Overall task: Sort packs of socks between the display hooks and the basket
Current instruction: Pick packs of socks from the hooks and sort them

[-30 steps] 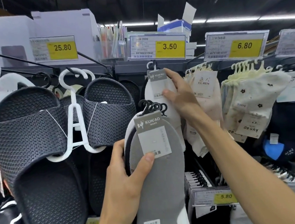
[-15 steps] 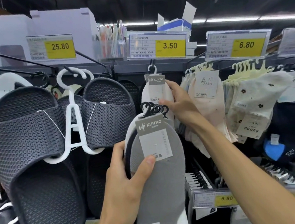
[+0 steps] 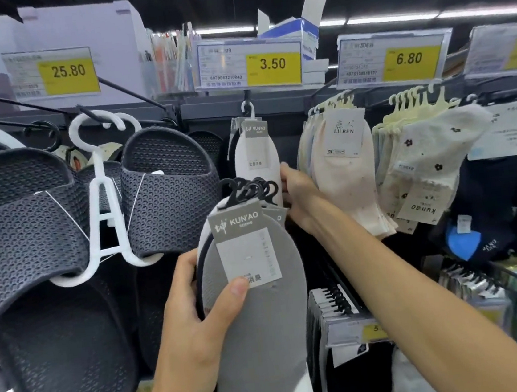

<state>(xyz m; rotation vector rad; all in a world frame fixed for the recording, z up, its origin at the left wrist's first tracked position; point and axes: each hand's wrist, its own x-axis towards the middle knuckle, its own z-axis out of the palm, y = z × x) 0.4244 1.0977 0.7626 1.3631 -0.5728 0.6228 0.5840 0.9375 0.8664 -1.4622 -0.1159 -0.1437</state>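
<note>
Left hand: your left hand point(image 3: 196, 315) is closed round a stack of sock packs point(image 3: 258, 318), thumb pressed on the front card label, fingers curled behind. Grey one's in front, white and dark ones peek out behind it.

Stack's hooks: bunch of little black plastic hooks point(image 3: 253, 190) fanned out on top, not on any peg.

How it'll handle: light and floppy I'd guess, only the card part has any stiffness. Packs look like they'd slide against each other, so pinch up by the card just under the hooks, not down on the fabric.

Right hand: your right hand point(image 3: 299, 197) is reaching in past the stack, fingers against the lower edge of the white sock pack point(image 3: 256, 160) on the rail. Can't really tell if it's gripping or just touching, the stack blocks part of it.

Hanging pack: on a white hook point(image 3: 249, 108) from the peg under the 3.50 tag point(image 3: 250, 64).

Neighbours: dark slippers point(image 3: 60, 224) left, cream socks point(image 3: 341, 167) right.

Basket: not in view.
</note>
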